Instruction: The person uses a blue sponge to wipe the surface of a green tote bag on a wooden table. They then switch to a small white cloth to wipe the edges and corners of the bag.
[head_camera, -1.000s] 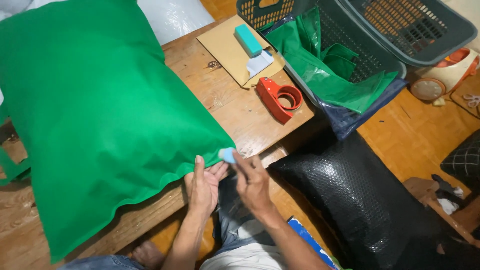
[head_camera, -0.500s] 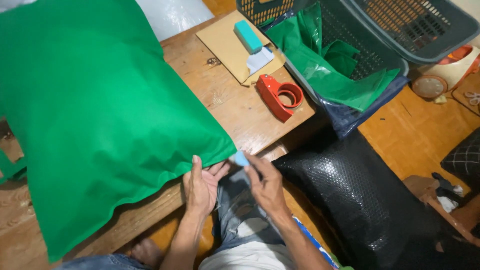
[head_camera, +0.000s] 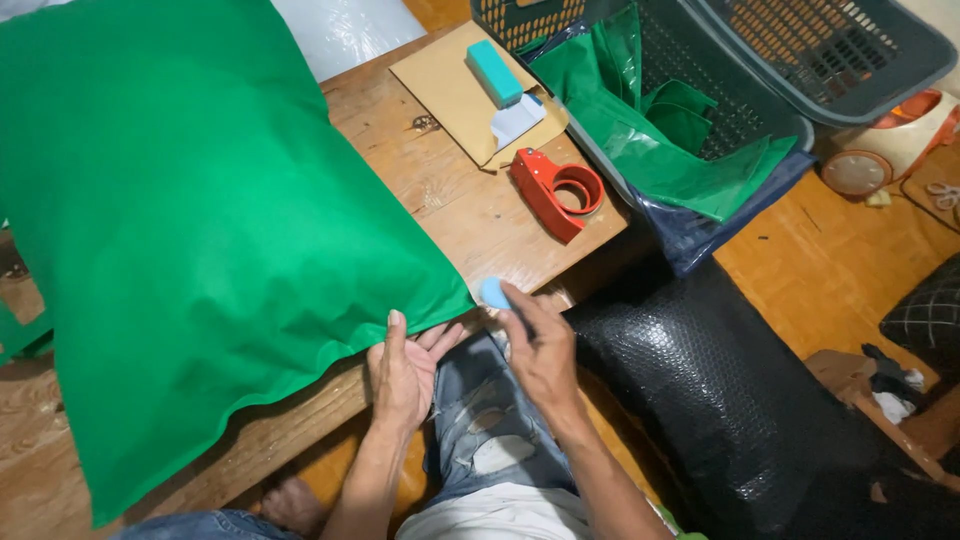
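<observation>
Rightward from the green fabric bag's (head_camera: 200, 260) corner, the right hand (head_camera: 540, 350) has carried a small blue piece (head_camera: 493, 292), pinching it at the wooden surface's (head_camera: 480, 215) edge; left hand (head_camera: 405, 370) lies spread under the corner.

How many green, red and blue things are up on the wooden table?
Green: 1, the big green bag, its corner at the left hand.
Red: 1, the red tape dispenser.
Blue or teal: 2, the teal block and the small blue piece in the right hand.
Total: 4
</observation>
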